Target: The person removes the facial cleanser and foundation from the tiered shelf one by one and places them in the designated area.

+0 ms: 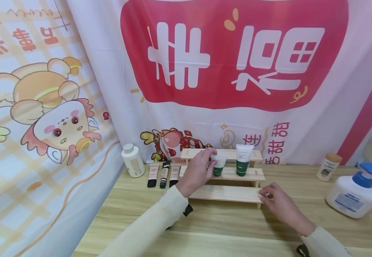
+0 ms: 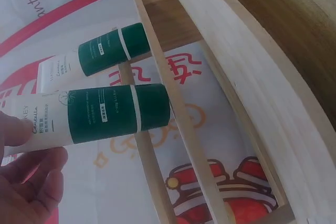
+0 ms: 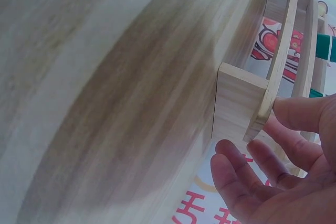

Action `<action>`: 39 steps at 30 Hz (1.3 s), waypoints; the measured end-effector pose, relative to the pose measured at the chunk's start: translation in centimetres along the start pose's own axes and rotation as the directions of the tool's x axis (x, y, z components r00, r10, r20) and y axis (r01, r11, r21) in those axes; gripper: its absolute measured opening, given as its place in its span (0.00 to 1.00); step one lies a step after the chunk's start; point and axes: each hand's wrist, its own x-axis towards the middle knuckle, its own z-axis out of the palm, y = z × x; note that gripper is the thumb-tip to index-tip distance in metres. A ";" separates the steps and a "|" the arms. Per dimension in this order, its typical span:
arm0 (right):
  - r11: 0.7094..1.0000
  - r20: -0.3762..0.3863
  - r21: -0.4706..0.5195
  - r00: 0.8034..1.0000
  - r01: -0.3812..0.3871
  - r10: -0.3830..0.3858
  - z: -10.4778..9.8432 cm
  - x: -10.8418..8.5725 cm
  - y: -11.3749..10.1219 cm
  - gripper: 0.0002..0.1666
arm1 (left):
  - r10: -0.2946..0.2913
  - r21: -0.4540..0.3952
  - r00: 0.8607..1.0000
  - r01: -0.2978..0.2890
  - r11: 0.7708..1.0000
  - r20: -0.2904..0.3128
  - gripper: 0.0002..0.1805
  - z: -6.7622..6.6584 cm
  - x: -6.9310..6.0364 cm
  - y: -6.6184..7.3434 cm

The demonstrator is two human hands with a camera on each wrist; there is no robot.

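My left hand (image 1: pixel 199 172) pinches the white upper end of a white and green squeeze tube (image 1: pixel 218 167) between thumb and fingers. In the left wrist view this tube (image 2: pixel 100 114) has its green cap down, at the middle step of a three-step wooden rack (image 1: pixel 227 192). A matching tube (image 1: pixel 243 160) stands upright on the same step, a little to the right. At the right end of the lowest step, my right hand (image 1: pixel 280 203) pinches the board (image 3: pixel 278 61), thumb on top and a finger below; its other fingers are loosely bent.
Left of the rack lie several small tubes (image 1: pixel 153 175), and behind them stands a white bottle (image 1: pixel 132 162). To the right are a small bottle with a tan cap (image 1: pixel 328 167) and a blue-topped pump bottle (image 1: pixel 352 196). A printed curtain (image 1: pixel 230 117) hangs behind the wooden table (image 1: pixel 224 228).
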 end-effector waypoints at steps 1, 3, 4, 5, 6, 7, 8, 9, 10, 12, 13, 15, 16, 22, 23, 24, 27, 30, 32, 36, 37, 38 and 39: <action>1.000 -0.001 0.001 1.000 0.001 -0.001 0.0 0.0 0.0 0.10 | 0.008 0.001 1.000 -0.008 1.000 -0.014 0.15 -0.1 -0.1 -0.1; 1.000 -0.003 0.000 1.000 0.003 -0.003 0.1 0.0 -0.1 0.09 | 0.015 -0.005 0.999 -0.015 1.000 -0.046 0.15 -0.2 -0.5 -0.4; 1.000 -0.005 0.001 1.000 0.006 -0.006 0.1 0.0 -0.2 0.09 | 0.016 -0.011 0.998 -0.017 1.000 -0.063 0.16 -0.4 -0.6 -0.5; 1.000 -0.006 0.002 1.000 0.012 -0.012 0.1 0.0 -0.2 0.09 | 0.017 -0.015 0.997 -0.019 1.000 -0.079 0.16 -0.6 -0.9 -0.7; 1.000 -0.010 0.002 1.000 0.015 -0.015 0.1 0.0 -0.3 0.09 | 0.019 -0.029 0.995 -0.022 0.999 -0.095 0.16 -0.9 -1.1 -0.7; 1.000 -0.015 0.002 1.000 0.019 -0.019 0.1 0.0 -0.3 0.09 | 0.014 -0.040 0.994 -0.019 0.999 -0.107 0.17 -1.2 -1.3 -0.8; 1.000 -0.019 0.001 1.000 0.023 -0.023 0.1 0.0 -0.3 0.09 | 0.009 -0.055 0.993 -0.015 0.998 -0.117 0.17 -1.6 -1.6 -0.8; 1.000 -0.022 0.003 0.999 0.029 -0.029 0.1 -0.1 -0.3 0.09 | 0.002 -0.062 0.992 -0.010 0.998 -0.125 0.17 -2.0 -1.9 -0.7; 0.999 -0.024 0.004 0.999 0.032 -0.032 0.1 -0.1 -0.3 0.09 | -0.009 -0.066 0.992 0.001 0.998 -0.129 0.17 -2.4 -2.2 -0.7; 1.000 -0.026 0.005 0.999 0.031 -0.031 0.1 -0.1 -0.4 0.09 | -0.031 -0.080 0.990 0.021 0.997 -0.136 0.17 -3.2 -2.9 -0.6; 0.999 -0.025 0.007 0.999 0.034 -0.034 0.1 -0.2 -0.4 0.09 | -0.043 -0.081 0.990 0.032 0.996 -0.138 0.17 -3.6 -3.2 -0.6; 0.999 -0.023 0.011 0.999 0.039 -0.038 0.1 -0.2 -0.3 0.09 | -0.054 -0.069 0.987 0.045 0.997 -0.150 0.17 -4.3 -3.9 -0.8; 0.999 -0.026 0.011 0.999 0.039 -0.039 0.1 -0.2 -0.3 0.09 | -0.060 -0.067 0.986 0.050 0.996 -0.155 0.18 -4.7 -4.2 -1.0; 0.998 -0.054 0.003 0.997 0.058 -0.057 0.2 -0.4 0.1 0.09 | -0.095 -0.078 0.977 0.082 0.994 -0.189 0.17 -7.1 -5.7 -2.5; 0.998 -0.054 0.002 0.997 0.060 -0.059 0.2 -0.4 0.1 0.09 | -0.107 -0.074 0.976 0.095 0.993 -0.187 0.17 -7.4 -5.9 -2.8; 0.998 -0.054 0.003 0.997 0.060 -0.060 0.2 -0.4 0.2 0.09 | -0.122 -0.067 0.976 0.111 0.992 -0.182 0.17 -7.8 -6.2 -3.1; 0.998 -0.054 0.003 0.997 0.059 -0.059 0.3 -0.4 0.2 0.09 | -0.192 -0.028 0.971 0.190 0.981 -0.141 0.18 -8.7 -6.9 -4.0; 0.999 -0.048 -0.001 0.998 0.047 -0.047 0.3 -0.3 0.3 0.09 | -0.314 0.017 0.948 0.315 0.949 -0.048 0.18 -9.4 -7.7 -4.9; 0.999 -0.041 -0.006 0.998 0.039 -0.039 0.3 -0.2 0.3 0.09 | -0.406 0.053 0.913 0.404 0.913 0.033 0.17 -9.6 -8.4 -5.6; 0.999 -0.043 -0.007 0.998 0.052 -0.052 0.3 -0.1 0.2 0.09 | -0.566 0.107 0.801 0.557 0.824 0.193 0.17 -9.5 -10.1 -7.2; 0.998 -0.045 -0.007 0.997 0.055 -0.055 0.3 -0.2 0.2 0.09 | -0.597 0.123 0.770 0.585 0.802 0.226 0.17 -9.3 -10.5 -7.6; 0.998 -0.048 -0.006 0.997 0.058 -0.059 0.3 -0.2 0.2 0.09 | -0.621 0.145 0.742 0.605 0.783 0.252 0.17 -9.1 -10.9 -8.1; 0.998 -0.048 -0.005 0.997 0.060 -0.060 0.3 -0.2 0.2 0.09 | -0.640 0.165 0.718 0.621 0.766 0.272 0.17 -8.9 -11.4 -8.6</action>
